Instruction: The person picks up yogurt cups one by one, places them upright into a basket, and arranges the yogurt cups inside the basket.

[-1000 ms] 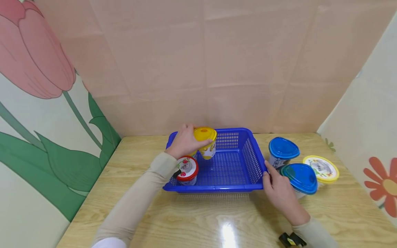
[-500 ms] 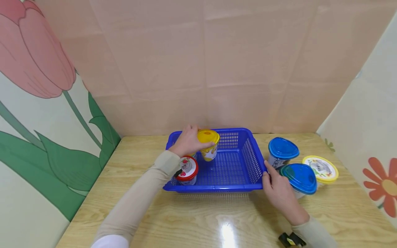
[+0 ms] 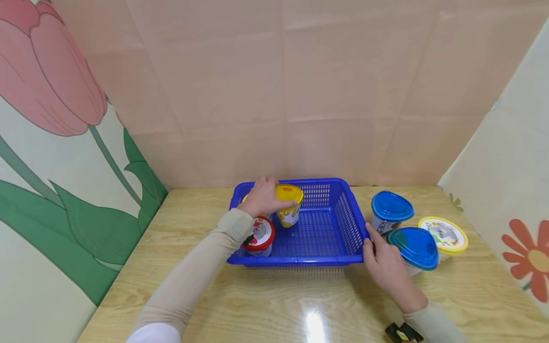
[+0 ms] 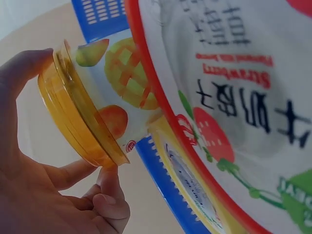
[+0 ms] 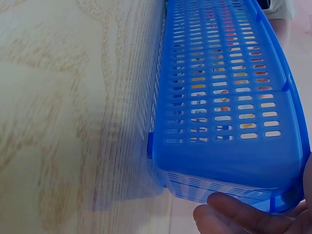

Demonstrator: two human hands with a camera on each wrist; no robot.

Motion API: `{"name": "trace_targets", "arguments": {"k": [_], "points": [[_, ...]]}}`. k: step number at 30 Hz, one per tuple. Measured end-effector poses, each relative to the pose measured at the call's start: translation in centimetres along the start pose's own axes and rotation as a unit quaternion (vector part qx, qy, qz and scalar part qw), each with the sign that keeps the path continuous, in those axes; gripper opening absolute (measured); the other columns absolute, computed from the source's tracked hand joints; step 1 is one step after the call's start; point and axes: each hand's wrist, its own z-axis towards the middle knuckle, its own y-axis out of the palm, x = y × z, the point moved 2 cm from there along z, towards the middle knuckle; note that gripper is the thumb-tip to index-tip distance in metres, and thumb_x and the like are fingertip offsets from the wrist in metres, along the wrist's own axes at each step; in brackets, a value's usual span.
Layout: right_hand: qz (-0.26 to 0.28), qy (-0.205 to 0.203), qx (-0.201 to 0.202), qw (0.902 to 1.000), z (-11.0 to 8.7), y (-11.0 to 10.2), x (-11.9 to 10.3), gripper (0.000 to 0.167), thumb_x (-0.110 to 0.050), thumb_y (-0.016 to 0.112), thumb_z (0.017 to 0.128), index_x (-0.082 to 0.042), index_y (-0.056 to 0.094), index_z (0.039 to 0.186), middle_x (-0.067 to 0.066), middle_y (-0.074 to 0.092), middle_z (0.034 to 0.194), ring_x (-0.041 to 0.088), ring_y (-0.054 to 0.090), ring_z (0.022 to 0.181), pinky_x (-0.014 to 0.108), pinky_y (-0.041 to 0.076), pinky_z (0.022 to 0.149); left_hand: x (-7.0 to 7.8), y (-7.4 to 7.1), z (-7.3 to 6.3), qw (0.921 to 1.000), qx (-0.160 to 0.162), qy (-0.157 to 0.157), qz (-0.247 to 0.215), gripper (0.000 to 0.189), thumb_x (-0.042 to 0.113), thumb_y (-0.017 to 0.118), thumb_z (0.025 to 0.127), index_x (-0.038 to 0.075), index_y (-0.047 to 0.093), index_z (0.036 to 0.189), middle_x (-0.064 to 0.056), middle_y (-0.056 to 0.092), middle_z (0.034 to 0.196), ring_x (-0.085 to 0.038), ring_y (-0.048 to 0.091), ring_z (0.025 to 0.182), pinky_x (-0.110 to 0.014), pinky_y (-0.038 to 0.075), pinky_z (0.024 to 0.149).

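My left hand grips a yellow-lidded plastic cup by its lid, inside the blue basket. In the left wrist view, the fingers and thumb curl round the amber lid, and mango pictures show on the cup's side. A red-lidded strawberry tub sits at the basket's near left corner, under my left wrist. Mostly hidden behind that hand is another yellow-rimmed tub. My right hand holds the basket's right rim near its front corner, fingers below the edge in the right wrist view.
Right of the basket, on the wooden table, stand two blue-lidded cups: one farther back, one nearer beside my right hand. A tub with a white lid and yellow rim is beyond them. A papered wall rises behind.
My left hand has moved slightly right and down with the yellow-lidded cup, lowering it into the basket. The right hand stays on the basket rim.
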Motion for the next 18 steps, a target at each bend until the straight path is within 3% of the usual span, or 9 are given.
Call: {"name": "trace_targets", "arguments": {"k": [18], "points": [[-0.002,-0.002,0.009,1.0000,0.14,0.33,0.50,0.056,-0.030,0.032,0.108,0.003,0.031,0.153,0.000,0.043,0.054,0.016,0.043,0.041,0.026,0.036,0.040,-0.22,0.87,0.54,0.9996,-0.016,-0.007,0.024,0.089,0.070,0.072,0.075,0.004,0.052,0.131,-0.015,0.052,0.122,-0.030,0.049,0.112,-0.042,0.047,0.097]]}}
